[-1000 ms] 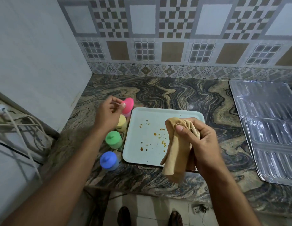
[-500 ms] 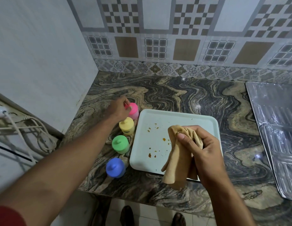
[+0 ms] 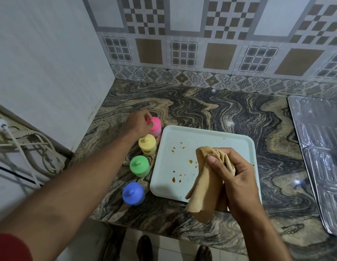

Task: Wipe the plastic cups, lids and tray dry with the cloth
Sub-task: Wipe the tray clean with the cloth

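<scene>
A pale tray (image 3: 199, 136) with orange-brown spots lies on the marble counter. Several lidded plastic cups stand in a row along its left side: pink (image 3: 156, 127), yellow (image 3: 147, 144), green (image 3: 139, 166), blue (image 3: 133, 193). My left hand (image 3: 139, 122) reaches over to the pink cup, fingers pinching its lid from the left. My right hand (image 3: 233, 179) grips a bunched tan cloth (image 3: 205, 187) above the tray's near right corner; the cloth hangs past the tray's front edge.
A corrugated metal drainboard (image 3: 322, 159) covers the counter's right side. A white wall closes the left, with cables and a plug (image 3: 0, 125) beside it. The counter's front edge runs close below the blue cup. My shoes (image 3: 144, 245) show on the floor.
My left hand lowered the pink lid down onto the pink cup and still holds it there. The right hand and cloth kept their place over the tray.
</scene>
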